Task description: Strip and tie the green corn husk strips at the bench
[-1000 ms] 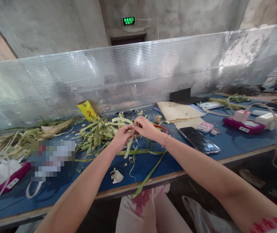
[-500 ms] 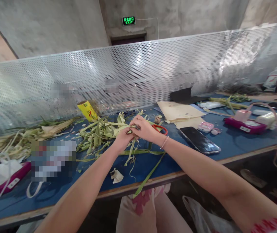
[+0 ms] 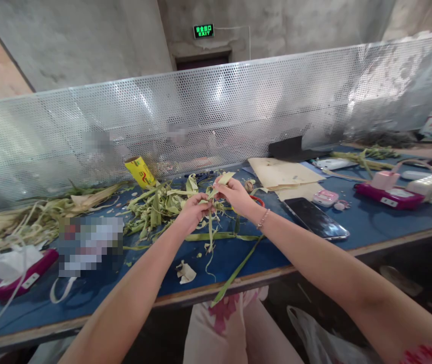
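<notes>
Both of my hands meet above the middle of the blue table (image 3: 155, 275). My left hand (image 3: 193, 212) is closed, pinching a pale green leaf strip (image 3: 210, 225) whose lower end hangs down. Close beside it, my right hand (image 3: 234, 194) grips the same bundle of strip, with a flat pale end sticking out above its fingers. The exact fold between the fingertips is partly hidden. Just left of my hands lies a heap of green leaf scraps (image 3: 155, 207). Red-handled scissors (image 3: 258, 200) are partly covered by my right wrist. A long green leaf (image 3: 234, 275) hangs over the front edge.
A yellow tube (image 3: 140, 172) leans by the perforated metal screen (image 3: 238, 111). To the right lie a black phone (image 3: 314, 217), brown paper (image 3: 284, 172), a pink case (image 3: 325, 197) and a purple power strip (image 3: 388, 197). Another power strip (image 3: 22, 278) and dry leaves (image 3: 87, 202) lie left.
My hands have drawn slightly apart, and a flat end of leaf strip now shows above my right fingers. The view has shifted slightly.
</notes>
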The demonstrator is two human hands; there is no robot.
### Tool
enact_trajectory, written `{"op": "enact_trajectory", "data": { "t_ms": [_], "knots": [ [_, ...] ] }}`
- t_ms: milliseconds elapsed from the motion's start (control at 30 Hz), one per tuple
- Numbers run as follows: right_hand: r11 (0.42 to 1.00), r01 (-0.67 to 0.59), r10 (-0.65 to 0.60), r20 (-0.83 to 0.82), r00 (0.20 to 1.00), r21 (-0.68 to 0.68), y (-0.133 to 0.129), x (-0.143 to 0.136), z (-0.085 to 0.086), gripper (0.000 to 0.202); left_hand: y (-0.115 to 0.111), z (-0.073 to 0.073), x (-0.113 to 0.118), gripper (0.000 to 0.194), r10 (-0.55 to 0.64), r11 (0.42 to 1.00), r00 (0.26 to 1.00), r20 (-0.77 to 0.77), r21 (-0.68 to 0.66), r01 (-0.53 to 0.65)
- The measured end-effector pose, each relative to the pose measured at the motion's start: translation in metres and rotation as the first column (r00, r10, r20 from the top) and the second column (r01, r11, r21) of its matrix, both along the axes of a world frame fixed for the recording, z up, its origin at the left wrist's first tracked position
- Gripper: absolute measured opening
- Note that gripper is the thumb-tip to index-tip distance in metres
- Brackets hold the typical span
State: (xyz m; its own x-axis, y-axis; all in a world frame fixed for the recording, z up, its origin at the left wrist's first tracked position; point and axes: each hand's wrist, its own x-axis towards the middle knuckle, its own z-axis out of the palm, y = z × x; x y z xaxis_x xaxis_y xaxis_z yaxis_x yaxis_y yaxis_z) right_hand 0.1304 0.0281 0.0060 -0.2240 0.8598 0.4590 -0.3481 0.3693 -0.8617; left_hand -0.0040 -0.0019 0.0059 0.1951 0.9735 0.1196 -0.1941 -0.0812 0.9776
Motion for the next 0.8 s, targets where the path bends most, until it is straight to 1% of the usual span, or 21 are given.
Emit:
{"op": "enact_trajectory", "data": {
  "t_ms": [100,233,300,367,467,533,567,667,733,800],
  "knots": [
    [1.0,-0.029,0.028,-0.03,0.999,-0.012,0.001,0.001,-0.001,0.028,-0.001,0.002,-0.001,0.027,-0.013,1.0,1.0,0.009,-0.002,0.013],
    [0.999,-0.01,0.006,-0.072,0.997,-0.053,0.002,0.004,0.001,0.029,-0.001,0.002,-0.003,0.029,-0.022,1.0,1.0,0.012,0.019,0.022],
    [0.999,0.007,-0.01,-0.065,0.998,-0.041,0.002,0.006,0.003,0.026,0.0,0.002,-0.004,0.029,-0.017,1.0,0.999,0.034,0.013,0.016],
    [0.999,0.054,-0.053,-0.011,0.999,0.011,0.004,0.009,0.003,0.019,0.0,0.002,-0.005,0.028,0.009,1.0,0.997,0.078,-0.002,-0.009],
    [0.977,0.138,-0.162,0.144,0.976,0.161,0.006,0.013,0.002,0.016,0.001,0.005,-0.006,0.027,0.062,0.998,0.985,0.159,-0.026,-0.059],
    [0.937,0.164,-0.25,0.263,0.932,0.308,0.006,0.014,0.001,0.015,0.003,0.006,-0.007,0.026,0.094,0.995,0.974,0.208,-0.033,-0.089],
    [0.905,0.165,-0.3,0.315,0.901,0.391,0.006,0.014,0.0,0.014,0.003,0.006,-0.008,0.025,0.111,0.994,0.968,0.226,-0.034,-0.106],
    [0.783,0.119,-0.435,0.4,0.807,0.61,0.006,0.013,-0.003,0.018,0.007,0.005,-0.009,0.02,0.163,0.987,0.956,0.245,-0.043,-0.157],
    [0.72,0.084,-0.484,0.411,0.773,0.689,0.007,0.013,-0.005,0.022,0.008,0.004,-0.01,0.019,0.175,0.984,0.954,0.244,-0.045,-0.169],
    [0.678,0.059,-0.513,0.414,0.752,0.733,0.008,0.012,-0.007,0.023,0.009,0.003,-0.011,0.019,0.181,0.983,0.953,0.243,-0.045,-0.175]
  ]
}}
